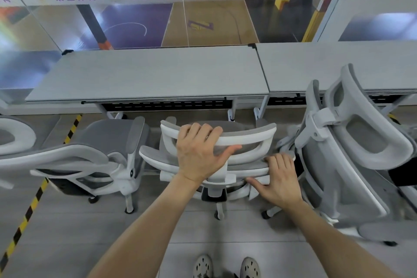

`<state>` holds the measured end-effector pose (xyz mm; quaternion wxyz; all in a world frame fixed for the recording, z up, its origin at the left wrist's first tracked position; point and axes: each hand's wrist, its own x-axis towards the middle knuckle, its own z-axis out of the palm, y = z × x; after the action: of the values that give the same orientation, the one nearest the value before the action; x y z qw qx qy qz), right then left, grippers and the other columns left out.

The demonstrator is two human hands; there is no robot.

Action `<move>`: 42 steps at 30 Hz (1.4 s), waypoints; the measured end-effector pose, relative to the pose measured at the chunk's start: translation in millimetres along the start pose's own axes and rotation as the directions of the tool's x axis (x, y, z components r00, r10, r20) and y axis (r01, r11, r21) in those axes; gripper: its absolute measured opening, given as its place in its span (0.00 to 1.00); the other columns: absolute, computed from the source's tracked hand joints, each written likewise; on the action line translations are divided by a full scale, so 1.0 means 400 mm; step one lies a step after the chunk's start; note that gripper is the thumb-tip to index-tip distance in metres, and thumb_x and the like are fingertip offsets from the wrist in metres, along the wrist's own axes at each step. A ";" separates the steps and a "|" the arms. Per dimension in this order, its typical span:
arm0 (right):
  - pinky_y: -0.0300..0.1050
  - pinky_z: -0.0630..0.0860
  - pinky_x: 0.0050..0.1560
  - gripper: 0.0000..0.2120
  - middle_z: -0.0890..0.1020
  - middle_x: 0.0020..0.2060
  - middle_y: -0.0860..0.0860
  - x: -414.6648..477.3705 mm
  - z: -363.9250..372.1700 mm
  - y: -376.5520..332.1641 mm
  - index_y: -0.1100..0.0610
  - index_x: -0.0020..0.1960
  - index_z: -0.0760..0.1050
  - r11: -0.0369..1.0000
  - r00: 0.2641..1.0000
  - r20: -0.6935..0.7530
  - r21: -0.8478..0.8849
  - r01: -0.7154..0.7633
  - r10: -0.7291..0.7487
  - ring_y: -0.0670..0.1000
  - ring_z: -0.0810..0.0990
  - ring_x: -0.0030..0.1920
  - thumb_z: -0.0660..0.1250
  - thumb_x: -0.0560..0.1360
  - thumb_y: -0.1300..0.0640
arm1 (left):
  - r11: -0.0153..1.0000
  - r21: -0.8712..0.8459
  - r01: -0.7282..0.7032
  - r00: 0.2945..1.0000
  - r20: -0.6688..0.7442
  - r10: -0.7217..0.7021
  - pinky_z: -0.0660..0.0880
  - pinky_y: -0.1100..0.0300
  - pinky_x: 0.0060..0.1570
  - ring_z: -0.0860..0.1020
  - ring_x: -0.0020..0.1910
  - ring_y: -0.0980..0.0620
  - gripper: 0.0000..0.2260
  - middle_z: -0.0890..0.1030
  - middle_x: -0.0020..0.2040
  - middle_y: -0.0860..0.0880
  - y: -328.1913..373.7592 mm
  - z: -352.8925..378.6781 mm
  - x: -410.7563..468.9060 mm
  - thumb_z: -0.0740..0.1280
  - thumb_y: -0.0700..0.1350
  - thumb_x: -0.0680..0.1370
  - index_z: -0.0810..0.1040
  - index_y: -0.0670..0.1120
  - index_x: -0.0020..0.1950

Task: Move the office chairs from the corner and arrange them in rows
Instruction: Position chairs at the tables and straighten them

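Head view: the middle chair (237, 178) is seen from behind, just short of the grey bench (146, 74), with its back turned to the person and its seat pointed at the bench edge. Its headrest (248, 139) is laid with the long axis left to right, roughly parallel to that edge. The headrest is grasped by the left hand (198, 149), fingers curled over the top and thumb stretched along the lower bar. The top rim of the backrest is gripped by the right hand (279, 180), fingers hooked over it. A left chair (108, 137) is turned sideways just beside it, and a right chair (338, 153) is set at an angle, close on the other side. Yellow-and-black tape (31, 205) is run across the floor (67, 244). Two shoes (203, 266) are seen at the bottom.
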<state>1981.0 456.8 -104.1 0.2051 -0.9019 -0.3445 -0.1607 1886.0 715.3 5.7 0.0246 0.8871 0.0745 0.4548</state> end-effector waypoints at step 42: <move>0.58 0.56 0.87 0.39 0.75 0.54 0.47 0.107 0.022 0.015 0.53 0.60 0.74 0.999 0.982 0.184 -0.040 -0.024 0.031 0.54 0.75 0.64 0.61 0.75 0.17 | 0.998 -0.044 0.049 0.998 0.030 -0.048 0.73 0.45 0.54 0.78 0.45 0.44 0.23 0.83 0.47 0.51 -0.063 0.064 0.047 0.74 0.69 0.79 0.86 0.48 0.53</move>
<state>2016.9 480.6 -94.6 0.1573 -0.9213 -0.3465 -0.0801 1915.0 743.8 3.0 0.0565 0.8908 0.0853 0.4426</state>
